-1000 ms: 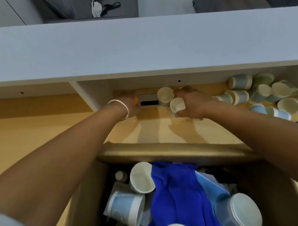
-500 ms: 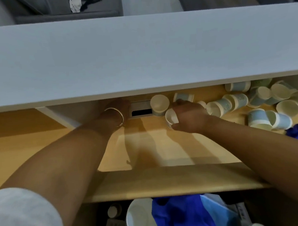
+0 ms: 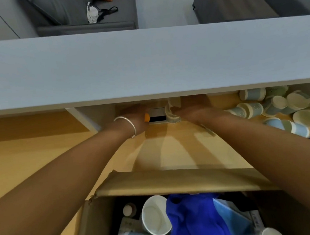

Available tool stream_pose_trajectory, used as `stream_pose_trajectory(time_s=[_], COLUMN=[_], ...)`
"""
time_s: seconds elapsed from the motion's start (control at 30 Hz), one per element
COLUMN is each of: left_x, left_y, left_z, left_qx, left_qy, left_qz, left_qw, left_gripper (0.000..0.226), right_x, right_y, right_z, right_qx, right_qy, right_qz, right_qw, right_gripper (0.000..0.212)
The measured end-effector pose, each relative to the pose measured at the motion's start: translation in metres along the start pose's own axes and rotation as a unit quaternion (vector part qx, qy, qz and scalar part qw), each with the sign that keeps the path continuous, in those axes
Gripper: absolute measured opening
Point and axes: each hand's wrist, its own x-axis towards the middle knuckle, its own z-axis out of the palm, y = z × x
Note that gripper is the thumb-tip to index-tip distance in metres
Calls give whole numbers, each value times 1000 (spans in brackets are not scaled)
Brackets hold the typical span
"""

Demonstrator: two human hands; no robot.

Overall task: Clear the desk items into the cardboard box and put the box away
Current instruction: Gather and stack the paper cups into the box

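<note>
You're mid-gather: right hand point(image 3: 190, 110) pinching a paper cup point(image 3: 171, 112), left hand point(image 3: 136, 117) around something orange point(image 3: 146, 117), so drop both in the cardboard box point(image 3: 174, 184) next.

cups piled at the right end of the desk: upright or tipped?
Tipped. The loose cups lie on their sides on the desk, rims facing sideways.
</note>
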Motion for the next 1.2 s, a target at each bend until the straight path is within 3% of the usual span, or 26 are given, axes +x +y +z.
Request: stream_pose_trajectory(time_s=[0.1,0.2,0.4,0.7,0.93,1.2], left_x=[-15,-29,-77,-188,-258,-282], left_y=[1,-2,12,91,122,146], left_z=[-1,-3,-21,-30,-15,21], left_qx=[5,8,-50,-197,-176,-143], left_qy=[6,6,70,163,144,113], left_qz=[11,22,29,116,150,133], left_qw=[1000,1000,996,960,962,974], left_gripper=[10,21,34,38,43,58], right_x=[7,12,-6,-145,-274,-331], right_y=[-3,1,2,3,33,59], right_z=[9,24,28,-39,-75,-52], right_qx=[11,21,-47,-34,3,-38], right_qy=[2,-16,1,95,156,118], right_qz=[25,9,-52,-134,-163,-169], right_qw=[1000,1000,998,986,974,978], right_gripper=[41,60,76,72,75,81])
